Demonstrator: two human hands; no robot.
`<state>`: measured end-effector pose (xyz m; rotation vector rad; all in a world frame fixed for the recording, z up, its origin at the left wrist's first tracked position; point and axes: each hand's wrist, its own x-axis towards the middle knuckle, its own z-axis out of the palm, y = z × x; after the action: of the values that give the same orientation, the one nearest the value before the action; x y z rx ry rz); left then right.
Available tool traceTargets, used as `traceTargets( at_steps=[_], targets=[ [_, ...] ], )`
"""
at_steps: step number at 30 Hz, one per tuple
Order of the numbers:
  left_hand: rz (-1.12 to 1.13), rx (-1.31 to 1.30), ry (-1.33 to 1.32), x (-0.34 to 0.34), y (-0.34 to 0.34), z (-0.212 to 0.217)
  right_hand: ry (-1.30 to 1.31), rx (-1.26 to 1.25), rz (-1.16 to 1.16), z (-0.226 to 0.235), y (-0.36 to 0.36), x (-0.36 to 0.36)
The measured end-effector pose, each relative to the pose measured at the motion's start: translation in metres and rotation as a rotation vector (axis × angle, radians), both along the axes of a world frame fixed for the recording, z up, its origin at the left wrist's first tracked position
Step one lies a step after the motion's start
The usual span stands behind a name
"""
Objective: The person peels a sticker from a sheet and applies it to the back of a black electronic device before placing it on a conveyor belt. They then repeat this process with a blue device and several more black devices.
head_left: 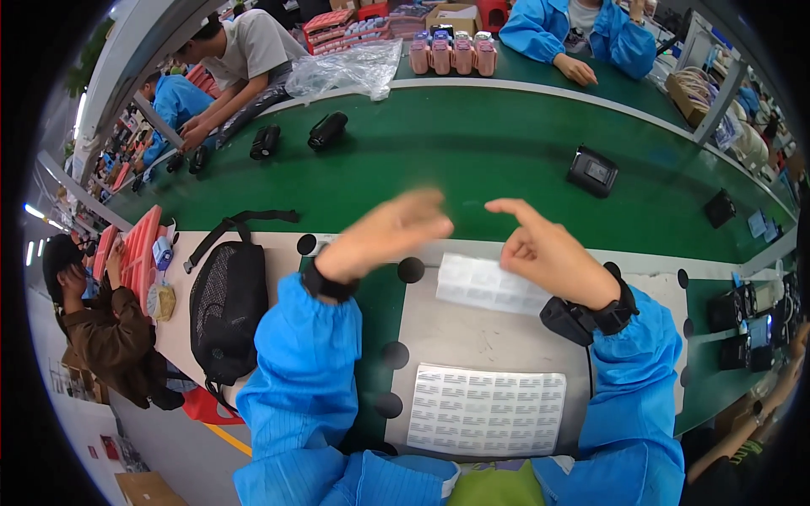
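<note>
Reaching over a pale bench [481, 336], a person in blue sleeves [316, 350] holds both hands out, well apart from the body. At far left, a co-worker in brown [110, 341] is beside pink trays [142, 253], with a black mesh bag [226, 295] lying nearer on the bench. The left hand [384, 238], banded in black at the wrist, is blurred, its fingers angled rightward; whether it grips anything cannot be told. In the middle, a sheet of printed labels [488, 411] lies flat close to the body, and a faintly gridded white sheet [479, 282] is farther out. Over this one's right part, the right hand [550, 260] extends its index finger leftward, the others curled; whether they pinch the sheet is unclear. Farther right, a black device [593, 171] with a grey panel lies on the green surface [481, 194], and black equipment [759, 333] clusters near the edge
</note>
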<state>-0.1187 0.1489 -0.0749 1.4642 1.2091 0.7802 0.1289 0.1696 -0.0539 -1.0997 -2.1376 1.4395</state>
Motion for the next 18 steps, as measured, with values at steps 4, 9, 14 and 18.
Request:
traceTargets(
  at_steps=[4,9,14,18],
  targets=[
    [0.69,0.676,0.825,-0.108,0.116,-0.05,-0.066,0.181,0.132,0.013,-0.004,-0.005],
    [0.947,0.639,1.302,-0.22,0.2,-0.102,0.205,0.406,-0.157,0.033,0.002,0.0],
    [0.836,0.489,0.703,-0.235,0.213,-0.105,0.277,0.349,-0.208,0.034,0.004,0.003],
    [0.542,0.165,-0.288,-0.143,0.17,-0.055,0.323,0.366,-0.267,0.032,0.006,0.003]
  ],
)
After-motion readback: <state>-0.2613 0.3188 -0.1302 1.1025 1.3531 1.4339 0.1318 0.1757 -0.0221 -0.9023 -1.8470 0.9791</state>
